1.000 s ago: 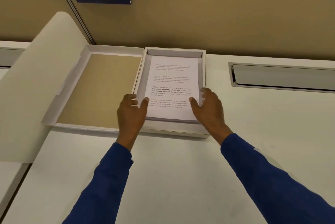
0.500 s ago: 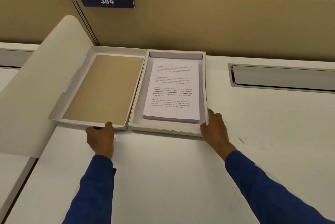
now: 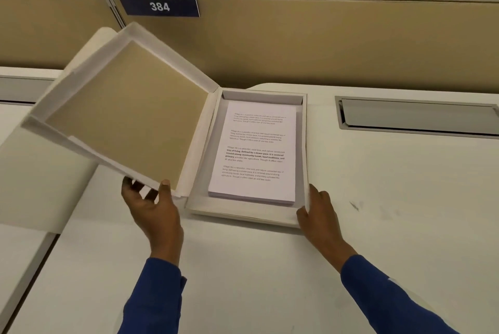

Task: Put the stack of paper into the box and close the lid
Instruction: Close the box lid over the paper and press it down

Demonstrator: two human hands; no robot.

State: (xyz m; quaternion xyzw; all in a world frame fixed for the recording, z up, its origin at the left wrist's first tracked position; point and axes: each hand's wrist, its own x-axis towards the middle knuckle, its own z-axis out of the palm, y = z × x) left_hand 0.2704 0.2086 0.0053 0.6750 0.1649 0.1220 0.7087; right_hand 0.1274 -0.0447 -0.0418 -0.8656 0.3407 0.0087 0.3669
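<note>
A stack of printed white paper (image 3: 256,152) lies flat inside the shallow white box (image 3: 306,160) on the desk. The box's hinged lid (image 3: 127,112), tan inside with white rims, is raised and tilted up on the left. My left hand (image 3: 154,206) grips the lid's near edge, thumb on the inner side and fingers underneath. My right hand (image 3: 318,212) rests against the box's near right corner, holding the box base.
A tan partition (image 3: 324,44) with a blue "384" sign (image 3: 159,6) runs behind the desk. A recessed grey cable slot (image 3: 415,117) sits in the white desk (image 3: 243,266) right of the box. A curved white panel (image 3: 40,171) stands at the left.
My hands left the paper stack and moved to the box. The left hand took the lid's near edge and lifted it off the desk; the right hand settled at the near right corner.
</note>
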